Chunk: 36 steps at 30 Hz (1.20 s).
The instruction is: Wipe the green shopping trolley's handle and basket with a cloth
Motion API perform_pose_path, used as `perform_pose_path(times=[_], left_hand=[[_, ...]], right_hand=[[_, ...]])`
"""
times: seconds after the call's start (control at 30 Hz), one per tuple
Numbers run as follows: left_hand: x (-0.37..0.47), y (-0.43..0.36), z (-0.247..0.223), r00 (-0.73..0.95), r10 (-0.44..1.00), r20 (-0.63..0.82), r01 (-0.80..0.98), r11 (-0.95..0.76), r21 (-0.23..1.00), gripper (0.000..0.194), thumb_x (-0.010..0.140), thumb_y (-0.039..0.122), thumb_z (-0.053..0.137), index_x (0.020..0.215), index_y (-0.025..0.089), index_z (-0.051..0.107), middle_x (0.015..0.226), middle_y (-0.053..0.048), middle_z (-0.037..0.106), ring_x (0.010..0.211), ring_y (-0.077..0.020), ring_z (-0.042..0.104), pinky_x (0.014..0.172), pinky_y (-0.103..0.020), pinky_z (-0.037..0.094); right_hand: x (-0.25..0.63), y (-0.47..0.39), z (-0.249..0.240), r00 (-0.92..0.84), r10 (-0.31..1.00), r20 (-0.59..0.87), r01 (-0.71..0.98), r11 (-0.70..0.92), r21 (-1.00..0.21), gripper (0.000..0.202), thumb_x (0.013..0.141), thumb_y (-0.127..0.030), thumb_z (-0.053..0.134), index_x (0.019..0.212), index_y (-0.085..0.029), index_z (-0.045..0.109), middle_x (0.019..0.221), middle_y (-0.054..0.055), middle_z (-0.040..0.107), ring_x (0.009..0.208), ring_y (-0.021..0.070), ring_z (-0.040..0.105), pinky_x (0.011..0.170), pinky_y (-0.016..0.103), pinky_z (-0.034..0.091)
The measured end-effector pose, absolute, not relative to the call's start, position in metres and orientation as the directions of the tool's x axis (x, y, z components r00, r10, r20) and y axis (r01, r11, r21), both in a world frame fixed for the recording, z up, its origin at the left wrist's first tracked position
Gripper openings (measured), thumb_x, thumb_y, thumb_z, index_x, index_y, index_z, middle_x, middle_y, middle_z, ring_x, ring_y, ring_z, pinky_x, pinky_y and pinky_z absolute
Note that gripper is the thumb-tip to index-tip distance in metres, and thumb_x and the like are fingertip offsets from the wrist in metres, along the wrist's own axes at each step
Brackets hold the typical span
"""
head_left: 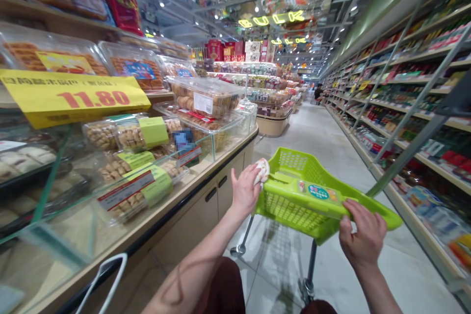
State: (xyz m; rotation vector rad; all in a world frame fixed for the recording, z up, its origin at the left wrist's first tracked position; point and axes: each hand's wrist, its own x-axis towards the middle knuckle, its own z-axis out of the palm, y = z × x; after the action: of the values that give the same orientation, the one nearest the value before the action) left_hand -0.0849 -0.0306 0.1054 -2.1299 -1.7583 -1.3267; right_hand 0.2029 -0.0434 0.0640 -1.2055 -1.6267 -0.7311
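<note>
A bright green shopping cart (pixel 301 201) stands in front of me on its wheels, its basket tilted in view. My left hand (pixel 246 187) is at the left end of the cart's handle, its fingers on a crumpled whitish cloth or tissue (pixel 262 171) with brownish marks. At the handle's right part, my right hand (pixel 362 230) has its fingers wrapped over the green edge, thumb below. A round teal sticker (pixel 318 192) shows on the handle between the two hands. What little of the basket's inside shows holds nothing that I can make out.
Along the left runs a glass-edged counter (pixel 235 159) with packed pastries (pixel 206 95) and a yellow price sign (pixel 73 98). Long stocked shelves (pixel 412 83) line the right. A tiled aisle (pixel 312 127) leads ahead past a display island (pixel 274 125); a person (pixel 318 92) is far off.
</note>
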Motion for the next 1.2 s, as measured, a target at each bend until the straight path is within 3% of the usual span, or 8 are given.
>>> perform_pose_path(times=[0.23,0.4,0.63,0.97,1.2], left_hand=[[-0.023,-0.04,0.107,0.275,0.68,0.679,0.757,-0.589,0.283,0.04,0.075,0.021,0.047,0.115,0.025,0.046,0.128,-0.005,0.048,0.12,-0.0197,0.039,0.104,-0.055,0.006],[-0.023,-0.038,0.106,0.381,0.641,0.667,0.734,-0.648,0.204,0.042,0.077,0.022,0.046,0.118,0.026,0.044,0.13,-0.004,0.046,0.122,-0.0187,0.036,0.104,-0.055,0.002],[-0.066,-0.031,0.103,0.182,0.738,0.65,0.837,-0.464,0.292,0.04,0.076,0.017,0.044,0.116,0.024,0.045,0.129,-0.006,0.047,0.119,-0.0194,0.04,0.103,-0.057,0.007],[0.0,-0.04,0.115,0.412,0.639,0.65,0.751,-0.642,0.156,0.041,0.077,0.024,0.048,0.118,0.027,0.044,0.128,-0.005,0.048,0.12,-0.0205,0.038,0.102,-0.059,0.006],[-0.079,-0.03,0.103,0.155,0.719,0.677,0.879,-0.413,0.238,0.04,0.077,0.016,0.045,0.116,0.025,0.045,0.127,-0.006,0.049,0.118,-0.0213,0.042,0.101,-0.06,0.007]], right_hand=[[0.2,-0.041,0.064,-0.054,0.342,0.938,0.941,0.33,-0.066,0.03,0.08,-0.027,0.038,0.098,-0.015,0.058,0.101,0.01,0.062,0.095,0.0236,0.056,0.094,0.044,0.028],[0.205,-0.041,0.062,-0.093,0.355,0.93,0.947,0.32,-0.028,0.031,0.08,-0.027,0.039,0.103,-0.015,0.056,0.103,0.011,0.061,0.098,0.0243,0.055,0.095,0.044,0.027],[0.218,-0.052,0.076,-0.35,0.519,0.78,0.898,0.423,0.122,0.043,0.082,-0.031,0.036,0.121,-0.015,0.042,0.118,0.013,0.052,0.108,0.0253,0.048,0.094,0.042,0.028],[0.204,-0.045,0.067,-0.191,0.44,0.877,0.938,0.344,0.032,0.037,0.083,-0.029,0.036,0.114,-0.014,0.049,0.112,0.012,0.056,0.107,0.0251,0.049,0.096,0.044,0.026],[0.2,-0.046,0.066,-0.157,0.445,0.882,0.942,0.336,-0.002,0.037,0.081,-0.027,0.037,0.115,-0.016,0.049,0.113,0.011,0.056,0.108,0.025,0.049,0.097,0.045,0.025]])
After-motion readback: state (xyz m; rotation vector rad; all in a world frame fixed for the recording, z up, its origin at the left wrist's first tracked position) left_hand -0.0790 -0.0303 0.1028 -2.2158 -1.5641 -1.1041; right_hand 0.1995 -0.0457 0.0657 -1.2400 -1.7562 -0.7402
